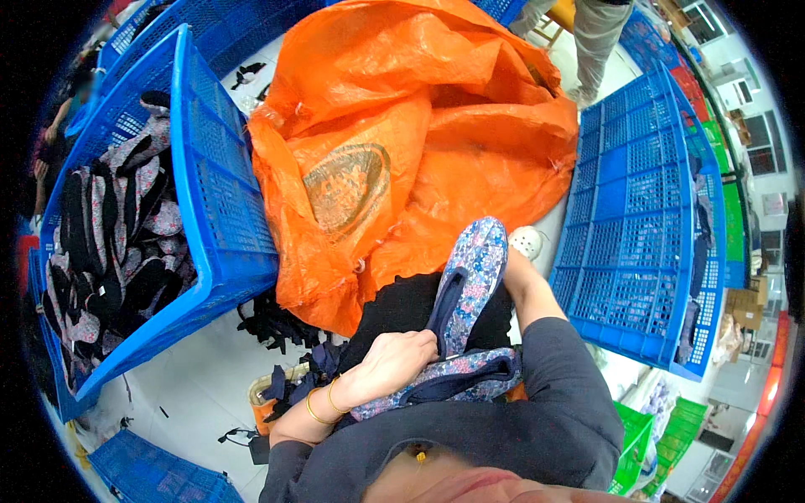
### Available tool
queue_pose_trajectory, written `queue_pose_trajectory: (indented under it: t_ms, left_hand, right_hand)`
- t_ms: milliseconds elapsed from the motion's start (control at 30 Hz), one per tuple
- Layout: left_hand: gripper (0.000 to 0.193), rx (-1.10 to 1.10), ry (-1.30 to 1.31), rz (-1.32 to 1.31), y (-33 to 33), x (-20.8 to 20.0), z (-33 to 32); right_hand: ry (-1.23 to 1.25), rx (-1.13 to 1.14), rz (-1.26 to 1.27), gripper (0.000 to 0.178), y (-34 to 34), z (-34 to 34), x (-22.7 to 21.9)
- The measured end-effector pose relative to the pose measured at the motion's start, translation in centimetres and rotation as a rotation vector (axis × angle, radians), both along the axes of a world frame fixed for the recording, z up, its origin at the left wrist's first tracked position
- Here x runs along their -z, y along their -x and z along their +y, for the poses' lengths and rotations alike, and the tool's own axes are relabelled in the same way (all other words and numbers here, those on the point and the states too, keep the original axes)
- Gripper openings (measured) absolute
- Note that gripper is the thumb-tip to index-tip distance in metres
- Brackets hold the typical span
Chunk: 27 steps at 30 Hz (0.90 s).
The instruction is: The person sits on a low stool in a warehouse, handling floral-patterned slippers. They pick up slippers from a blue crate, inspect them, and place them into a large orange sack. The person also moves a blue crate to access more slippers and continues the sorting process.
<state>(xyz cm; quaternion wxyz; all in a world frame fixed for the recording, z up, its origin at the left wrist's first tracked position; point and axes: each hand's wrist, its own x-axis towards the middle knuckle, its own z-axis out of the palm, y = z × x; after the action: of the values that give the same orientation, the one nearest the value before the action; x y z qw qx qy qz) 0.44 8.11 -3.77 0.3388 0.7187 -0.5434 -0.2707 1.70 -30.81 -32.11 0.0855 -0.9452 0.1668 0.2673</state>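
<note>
A blue floral cloth slipper (475, 281) with a dark navy lining is held up, toe pointing away from me. My left hand (396, 362), with gold bangles at the wrist, pinches its heel edge. My right hand (513, 270) grips the slipper from behind near the toe; its fingers are hidden by the shoe. Just below, a second matching slipper (457, 379) lies on its side across my lap, near my left wrist. Black cloth (392, 312) covers my lap beneath both.
A big orange woven sack (478, 159) spreads in front of me. At left, a tilted blue crate (220, 197) holds many grey floral slippers (109, 226). Another blue crate (625, 218) stands at right, with green crates (633, 444) lower down. Dark scraps (293, 381) lie near my left elbow.
</note>
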Motion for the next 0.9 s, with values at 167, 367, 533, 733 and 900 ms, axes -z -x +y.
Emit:
queue_pose_trajectory:
  t_ms: [167,367,533,733,900]
  left_hand:
    - [0.013,0.035,-0.092,-0.01,0.0,-0.5,-0.4]
    - [0.01,-0.124,0.096,0.09,1.3,-0.2,0.2]
    - [0.013,-0.247,0.196,0.447,2.5,-0.2,0.2]
    - [0.029,-0.123,0.086,0.097,3.7,-1.8,0.2]
    - [0.042,-0.013,-0.23,-0.224,3.8,-1.6,-2.4]
  right_hand:
    - [-0.068,0.192,-0.142,0.04,2.3,-2.5,-2.6]
    - [-0.939,0.672,-0.557,0.034,6.2,3.8,-25.5]
    - [-1.03,0.67,-0.504,0.036,13.1,10.7,-30.0]
    - [-1.117,0.753,-0.503,0.03,14.7,14.7,-28.1]
    - [-1.273,0.839,-0.68,0.042,15.2,16.1,-25.8]
